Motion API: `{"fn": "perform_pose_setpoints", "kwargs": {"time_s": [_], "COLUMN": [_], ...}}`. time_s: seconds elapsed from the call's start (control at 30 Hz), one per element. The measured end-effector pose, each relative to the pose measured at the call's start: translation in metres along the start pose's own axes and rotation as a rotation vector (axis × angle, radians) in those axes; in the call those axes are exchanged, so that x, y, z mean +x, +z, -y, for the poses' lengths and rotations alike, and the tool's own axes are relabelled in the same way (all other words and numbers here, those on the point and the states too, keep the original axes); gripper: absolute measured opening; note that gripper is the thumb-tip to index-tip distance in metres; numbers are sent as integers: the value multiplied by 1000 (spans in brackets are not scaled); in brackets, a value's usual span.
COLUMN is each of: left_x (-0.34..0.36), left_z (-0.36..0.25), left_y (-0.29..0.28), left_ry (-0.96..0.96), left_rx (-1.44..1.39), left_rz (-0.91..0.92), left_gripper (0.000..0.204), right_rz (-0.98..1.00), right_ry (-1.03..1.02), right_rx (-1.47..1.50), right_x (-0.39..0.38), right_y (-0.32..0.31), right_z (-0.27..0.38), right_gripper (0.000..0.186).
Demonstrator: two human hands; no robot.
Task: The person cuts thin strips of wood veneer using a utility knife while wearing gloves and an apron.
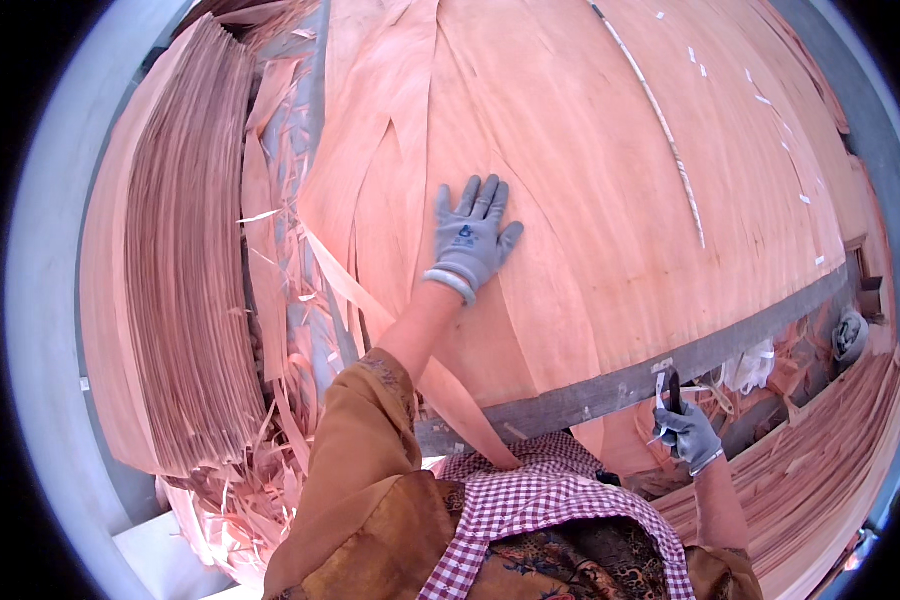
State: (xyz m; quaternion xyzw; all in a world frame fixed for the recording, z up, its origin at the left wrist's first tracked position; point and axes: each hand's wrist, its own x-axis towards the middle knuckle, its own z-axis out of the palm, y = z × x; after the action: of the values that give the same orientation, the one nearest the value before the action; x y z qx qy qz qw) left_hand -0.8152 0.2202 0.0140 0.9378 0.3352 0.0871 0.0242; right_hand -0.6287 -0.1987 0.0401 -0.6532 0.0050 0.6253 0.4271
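Nearest is a checked apron [560, 488] over brown sleeves [355, 440]. The right hand [686, 437], in a gray glove, is at the near edge of the table [590, 397]; its fingers are curled together, clamped on a dark tool [675, 388] that points up and away. A narrow white strip [660, 405] stands at the same fingers, just left of the tool; how it is gripped cannot be told.

To the right is a slanting stack [820, 475] of thin wood sheets, with a gray roll [850, 336] near its far end. A loose wood strip [462, 408] runs beneath the left forearm and over the table edge to the apron.

Farther off, the left hand [473, 238], also gloved, rests palm down on the veneer [590, 230] covering the table. Its fingers are straight and slightly parted, the thumb spread wide to the right; it grasps nothing. Left of the table are scraps [295, 385] and a tall stack of sheets [185, 260].

Beyond the hands, a thin rod [667, 130] lies on the veneer, with small white bits [703, 70] to its right.
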Motion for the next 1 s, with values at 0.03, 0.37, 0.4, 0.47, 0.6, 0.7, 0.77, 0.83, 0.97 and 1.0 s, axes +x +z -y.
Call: {"fn": "perform_pose_setpoints", "kwargs": {"time_s": [0.03,0.37,0.4,0.47,0.6,0.7,0.77,0.83,0.97,1.0], "left_x": [-2,-2,-1,1,2,3,6,11,19,20], "left_z": [-4,-3,-3,-3,-3,1,2,3,3,3], "left_y": [1,-4,-5,-6,-3,1,0,0,-5,-7], "left_ry": [-2,-6,-7,-13,-9,-6,-3,9,22,30], "left_rx": [11,18,15,13,23,8,-28,-59,-127,-150], "left_rz": [2,22,18,14,-11,-72,-112,-168,-202,-197], "left_gripper": [63,62,62,62,59,54,48,42,31,29], "right_rz": [27,121,122,128,174,164,174,247,403,367], "right_ry": [1,-133,-162,-220,-376,-432,-498,-549,-538,-541], "right_rx": [-66,-216,-258,-343,-527,-668,-775,-741,-710,-763], "right_x": [-2,-31,-29,-21,27,73,103,140,204,218], "right_y": [-5,17,24,37,67,109,146,179,230,233], "right_z": [-1,90,103,129,175,220,249,270,306,309], "right_gripper": [15,21,21,19,17,19,17,22,17,17]}}
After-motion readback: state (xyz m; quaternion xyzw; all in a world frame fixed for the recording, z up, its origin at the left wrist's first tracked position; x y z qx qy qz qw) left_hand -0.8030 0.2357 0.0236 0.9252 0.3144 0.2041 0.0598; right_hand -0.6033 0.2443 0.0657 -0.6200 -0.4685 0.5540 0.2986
